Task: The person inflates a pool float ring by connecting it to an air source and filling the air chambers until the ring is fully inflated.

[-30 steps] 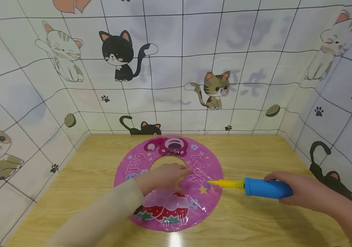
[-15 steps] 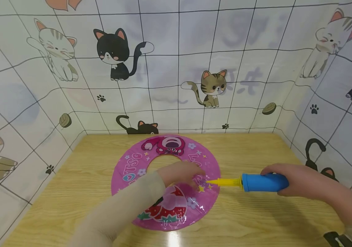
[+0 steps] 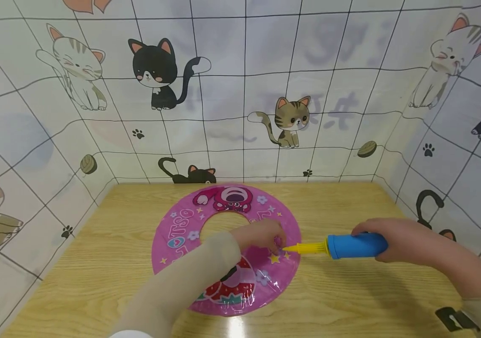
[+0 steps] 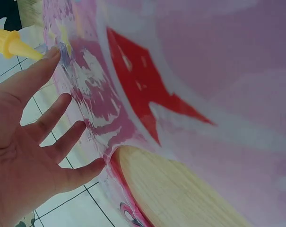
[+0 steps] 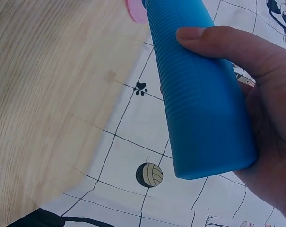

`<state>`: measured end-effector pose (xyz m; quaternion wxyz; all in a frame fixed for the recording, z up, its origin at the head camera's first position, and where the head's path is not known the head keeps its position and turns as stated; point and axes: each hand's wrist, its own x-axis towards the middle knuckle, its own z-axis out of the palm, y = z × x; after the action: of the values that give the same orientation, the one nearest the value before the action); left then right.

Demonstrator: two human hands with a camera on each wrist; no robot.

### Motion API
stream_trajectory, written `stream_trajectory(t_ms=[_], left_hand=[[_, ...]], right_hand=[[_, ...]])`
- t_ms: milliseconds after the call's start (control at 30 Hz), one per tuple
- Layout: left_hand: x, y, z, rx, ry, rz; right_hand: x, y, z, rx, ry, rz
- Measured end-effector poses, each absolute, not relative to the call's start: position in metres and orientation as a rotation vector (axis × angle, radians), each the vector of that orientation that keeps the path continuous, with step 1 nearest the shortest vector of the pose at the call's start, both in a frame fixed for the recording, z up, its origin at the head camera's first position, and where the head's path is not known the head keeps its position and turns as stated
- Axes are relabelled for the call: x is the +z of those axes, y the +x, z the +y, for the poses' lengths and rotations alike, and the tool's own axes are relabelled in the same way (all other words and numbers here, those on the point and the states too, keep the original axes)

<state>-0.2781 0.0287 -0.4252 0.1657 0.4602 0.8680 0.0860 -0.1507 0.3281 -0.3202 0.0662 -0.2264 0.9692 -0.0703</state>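
Observation:
A pink swim ring lies flat on the table, printed with strawberries, a bear and lettering. My left hand reaches across it, thumb and forefinger pinching the small clear valve on its right side. The other fingers spread along the ring in the left wrist view. My right hand grips the blue hand pump by its barrel, thumb along the ribbed side in the right wrist view. The pump's yellow nozzle points left, its tip right at the valve and my left fingertips.
The wooden table is closed in at the back and sides by white cloth printed with a grid and cartoon cats. A black strap is near my right sleeve.
My left hand has moved right across the ring to the valve, and its fingers have closed in there. My right hand has shifted the pump slightly left and up.

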Motion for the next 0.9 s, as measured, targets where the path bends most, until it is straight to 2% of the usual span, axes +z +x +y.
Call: stream_trajectory(t_ms=[900], left_hand=[[-0.42, -0.279, 0.033, 0.183, 1.258, 2.443]], right_hand=[[-0.312, -0.165, 0.317, -0.128, -0.709, 2.924]])
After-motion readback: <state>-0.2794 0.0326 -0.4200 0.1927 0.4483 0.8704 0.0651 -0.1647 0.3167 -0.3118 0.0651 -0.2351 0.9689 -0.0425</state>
